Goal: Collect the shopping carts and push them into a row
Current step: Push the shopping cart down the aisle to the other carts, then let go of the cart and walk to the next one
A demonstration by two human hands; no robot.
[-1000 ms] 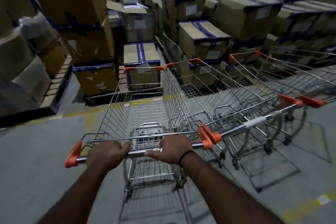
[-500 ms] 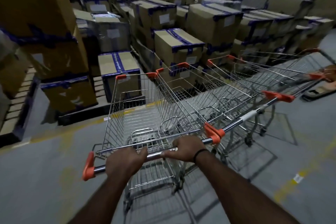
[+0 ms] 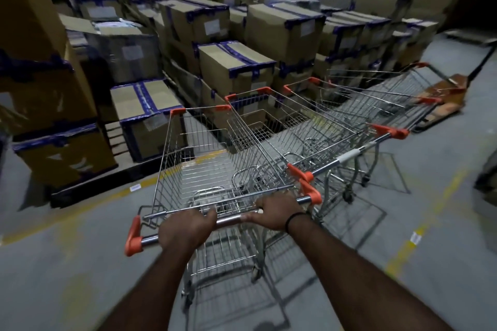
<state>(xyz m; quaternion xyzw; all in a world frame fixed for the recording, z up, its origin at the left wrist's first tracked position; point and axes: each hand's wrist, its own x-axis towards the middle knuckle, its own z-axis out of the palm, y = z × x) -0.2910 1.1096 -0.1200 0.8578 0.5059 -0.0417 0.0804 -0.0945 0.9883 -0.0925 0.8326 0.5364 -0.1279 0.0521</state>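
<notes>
- the left hand (image 3: 185, 231) is clenched over the handle (image 3: 231, 219) of the cart (image 3: 172, 164), with its fingers (image 3: 207, 216) curled round the left half of the bar, knuckles up.
- the right hand (image 3: 277, 211) grasps the right half of the same bar, just short of the orange end cap (image 3: 312, 192); a dark band (image 3: 291, 219) circles that wrist.
- a short stretch of bare chrome shows between the two hands (they do not touch each other).
- the cart stands on the grey floor (image 3: 53, 263) straight ahead of the person, its wire basket pointing away, with orange corner pieces on the far rim.
- a second cart (image 3: 309, 137) stands just beside it on the right, side by side and angled a little further right; the near orange caps of the two handles sit very close, though contact cannot be told.
- a third cart (image 3: 390, 105) stands on the far side of the second, again side by side, so the three fan out to the right.
- the third cart's far end lies near an orange pallet jack (image 3: 446, 91) on the floor.
- stacked cardboard boxes (image 3: 236, 67) with blue tape fill the space ahead and to the left, close to the carts' front rims.
- a worn yellow line (image 3: 408, 247) runs across the floor at the right.
</notes>
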